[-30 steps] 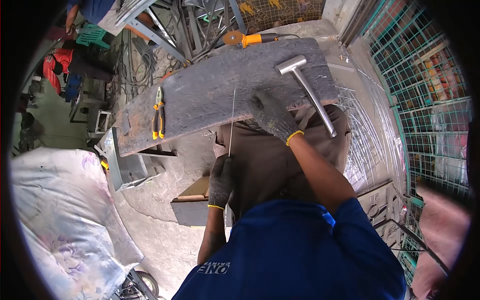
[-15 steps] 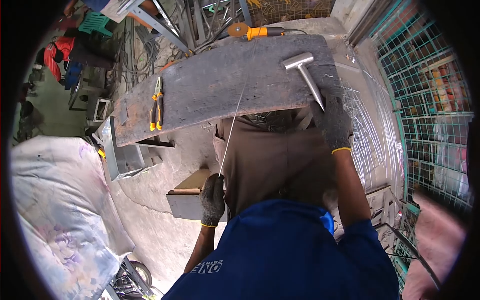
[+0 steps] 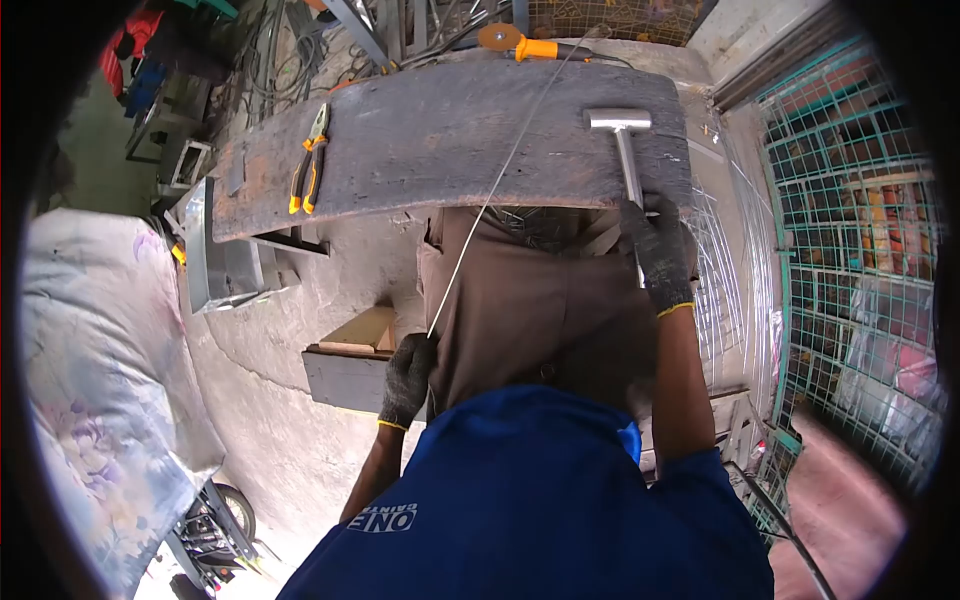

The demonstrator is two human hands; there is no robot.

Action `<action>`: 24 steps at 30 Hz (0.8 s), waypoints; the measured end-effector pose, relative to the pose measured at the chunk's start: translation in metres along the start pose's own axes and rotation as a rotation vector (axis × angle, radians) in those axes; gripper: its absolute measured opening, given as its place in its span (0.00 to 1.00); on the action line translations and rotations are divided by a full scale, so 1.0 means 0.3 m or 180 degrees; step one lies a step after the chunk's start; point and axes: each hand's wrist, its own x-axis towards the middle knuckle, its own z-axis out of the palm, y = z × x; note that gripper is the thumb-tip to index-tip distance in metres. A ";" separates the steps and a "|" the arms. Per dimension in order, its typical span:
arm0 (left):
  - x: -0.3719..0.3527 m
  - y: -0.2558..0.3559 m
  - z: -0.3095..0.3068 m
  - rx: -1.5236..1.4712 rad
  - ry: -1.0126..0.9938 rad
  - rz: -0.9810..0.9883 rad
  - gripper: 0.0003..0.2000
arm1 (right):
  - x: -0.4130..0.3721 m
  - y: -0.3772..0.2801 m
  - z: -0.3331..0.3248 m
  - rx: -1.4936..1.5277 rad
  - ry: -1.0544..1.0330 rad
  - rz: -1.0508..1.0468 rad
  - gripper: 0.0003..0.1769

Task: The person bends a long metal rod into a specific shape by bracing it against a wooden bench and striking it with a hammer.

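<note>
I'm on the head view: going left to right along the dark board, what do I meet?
Small flat piece → pliers → thin rod crossing over the dark board, its lower end in the left hand → hammer, with the right hand on its handle.

At the lower left of the frame, towards the centre, the person's blue shirt (image 3: 540, 500) is showing white printed lettering (image 3: 388, 519), running at a slight slant across the cloth. The larger letters are spelling "ONE", while a smaller line, sitting just above them in the frame, is seemingly reading "CAINTA", its tiny letters blurring slightly.
</note>
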 end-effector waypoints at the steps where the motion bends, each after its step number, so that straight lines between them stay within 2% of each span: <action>1: 0.006 -0.003 0.000 -0.0016 0.0040 -0.0005 0.11 | 0.001 0.007 0.001 0.0204 0.0001 -0.0124 0.17; 3: 0.014 -0.005 -0.004 -0.0077 -0.0005 0.0005 0.10 | -0.009 -0.007 -0.001 0.0035 -0.0019 -0.0159 0.17; 5: 0.017 -0.013 -0.001 -0.0289 -0.0016 -0.0243 0.09 | -0.014 -0.024 -0.003 -0.0132 -0.0037 -0.0230 0.16; 7: 0.019 -0.030 0.004 0.0060 -0.0092 0.0147 0.08 | -0.018 -0.018 -0.002 -0.0013 -0.0046 -0.0215 0.16; 8: 0.021 -0.046 0.012 0.0424 -0.0007 0.0531 0.08 | -0.011 -0.005 0.001 -0.0051 -0.0083 -0.0232 0.16; 10: 0.016 -0.041 0.022 0.0494 0.0101 0.0620 0.08 | -0.001 0.014 0.010 0.0584 -0.0163 -0.0036 0.14; 11: 0.016 -0.039 0.022 0.0599 0.0176 0.0733 0.08 | 0.003 0.018 0.003 0.0568 -0.0184 -0.0052 0.14; 15: 0.012 -0.048 0.027 0.0450 0.0187 0.0584 0.09 | -0.065 -0.068 0.014 0.1291 -0.0649 0.0413 0.15; 18: 0.010 -0.059 0.025 0.0773 0.0240 0.0931 0.12 | -0.083 -0.080 0.060 0.1589 -0.0908 0.0654 0.18; 19: 0.005 -0.059 0.024 0.0637 0.0245 0.0622 0.13 | -0.086 -0.082 0.075 0.1636 -0.1041 0.0768 0.21; 20: 0.005 -0.058 0.029 0.0492 0.0234 0.0322 0.14 | -0.088 -0.082 0.097 0.1488 -0.0813 0.0893 0.20; 21: 0.007 -0.051 0.033 0.0461 0.0220 0.0350 0.14 | -0.058 -0.058 0.102 0.1474 -0.0783 0.0865 0.20; 23: 0.008 -0.039 0.034 -0.0059 0.0180 -0.0201 0.16 | 0.009 0.024 0.120 0.2512 -0.1450 0.1388 0.19; 24: 0.011 -0.041 0.034 -0.0086 0.0180 -0.0203 0.17 | 0.000 0.016 0.128 0.2547 -0.1374 0.1357 0.19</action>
